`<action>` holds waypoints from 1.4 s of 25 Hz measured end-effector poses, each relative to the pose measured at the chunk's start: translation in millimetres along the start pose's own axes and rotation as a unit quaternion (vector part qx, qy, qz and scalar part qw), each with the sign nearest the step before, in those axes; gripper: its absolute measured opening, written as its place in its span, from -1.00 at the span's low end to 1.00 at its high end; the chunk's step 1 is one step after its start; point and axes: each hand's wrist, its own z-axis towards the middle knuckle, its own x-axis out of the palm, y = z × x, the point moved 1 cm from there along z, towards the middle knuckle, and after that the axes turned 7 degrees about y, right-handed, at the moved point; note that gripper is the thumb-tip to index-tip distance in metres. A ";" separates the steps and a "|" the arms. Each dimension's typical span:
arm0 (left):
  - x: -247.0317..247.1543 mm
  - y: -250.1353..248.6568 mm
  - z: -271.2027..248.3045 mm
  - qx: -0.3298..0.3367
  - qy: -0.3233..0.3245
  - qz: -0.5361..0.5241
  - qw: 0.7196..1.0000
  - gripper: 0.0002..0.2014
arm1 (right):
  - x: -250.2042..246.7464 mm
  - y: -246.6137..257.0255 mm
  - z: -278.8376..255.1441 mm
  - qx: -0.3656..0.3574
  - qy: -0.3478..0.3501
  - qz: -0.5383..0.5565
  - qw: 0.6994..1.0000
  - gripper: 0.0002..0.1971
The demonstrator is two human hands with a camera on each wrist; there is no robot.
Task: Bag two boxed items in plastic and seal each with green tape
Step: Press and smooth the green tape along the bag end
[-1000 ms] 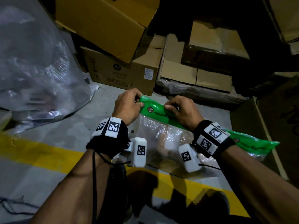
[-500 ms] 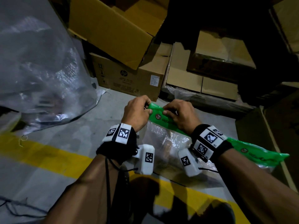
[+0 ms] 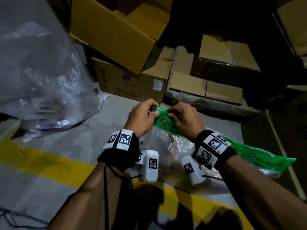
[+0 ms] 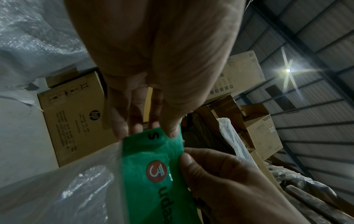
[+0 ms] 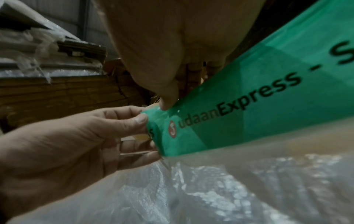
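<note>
Head view: hands closing in on the tape end

Biggest change: the hands have slid closer together along the green tape [image 3: 163, 121] since a second ago, so this seal looks nearly finished. The plastic bag [image 3: 167, 146] sits on the floor [image 3: 106, 130]. Wrist views show what the head view hides: left hand [image 3: 141, 118] and right hand [image 3: 186, 120] each pinch the tape's end, thumbs on top.

The head view looks steeply down from above; each wrist view looks close along its palm, tilted upward; all three share the printed green plastic tape [image 3: 163, 121]
</note>
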 end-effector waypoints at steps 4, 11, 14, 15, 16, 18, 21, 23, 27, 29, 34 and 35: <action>0.2 -1.4 -1.8 0.010 0.012 -0.023 1.000 -0.85 | -0.3 2.7 0.1 -0.018 -0.029 0.032 0.999 -0.82; 1.2 -2.1 -2.3 0.021 0.018 0.004 1.000 -0.88 | 8.5 12.4 -1.6 -0.029 -0.080 -0.034 0.996 -0.94; 1.2 -1.8 -1.8 0.019 0.012 0.015 1.000 -0.88 | 10.0 16.4 -0.8 -0.022 -0.079 -0.030 0.996 -0.94; 1.0 -1.7 -1.7 0.018 0.010 0.019 1.000 -0.88 | 10.4 16.0 -0.3 -0.018 -0.072 -0.020 0.997 -0.96; 1.1 -1.6 -2.0 0.019 0.009 0.022 1.000 -0.88 | 10.2 14.4 0.0 -0.017 -0.064 -0.006 0.998 -0.96; 1.7 -1.6 -2.2 0.021 0.006 0.025 0.999 -0.88 | 9.0 10.3 -0.6 -0.013 -0.047 0.027 0.998 -0.92; 2.6 -1.3 -1.4 0.018 -0.004 0.026 1.000 -0.86 | 6.2 6.7 -3.3 -0.016 -0.034 0.051 0.998 -0.89; 3.8 -1.0 -1.0 0.011 -0.012 0.027 0.999 -0.83 | 5.1 6.7 -4.5 -0.020 -0.031 0.053 0.998 -0.88; 5.9 -2.6 -0.7 -0.002 -0.038 0.063 0.997 -0.84 | 4.7 8.0 -4.1 -0.034 -0.031 0.051 0.998 -0.85; 4.9 -1.6 0.6 0.000 -0.040 0.054 0.998 -0.85 | 4.4 8.3 -3.1 -0.033 -0.032 0.053 0.998 -0.85; 4.2 -2.9 0.7 0.008 -0.015 0.053 0.998 -0.90 | 3.0 8.6 -0.9 -0.013 -0.032 0.062 0.997 -0.85; 5.0 -4.4 0.1 0.003 -0.021 0.073 0.997 -0.91 | 3.8 9.0 -1.4 -0.015 -0.030 0.059 0.998 -0.86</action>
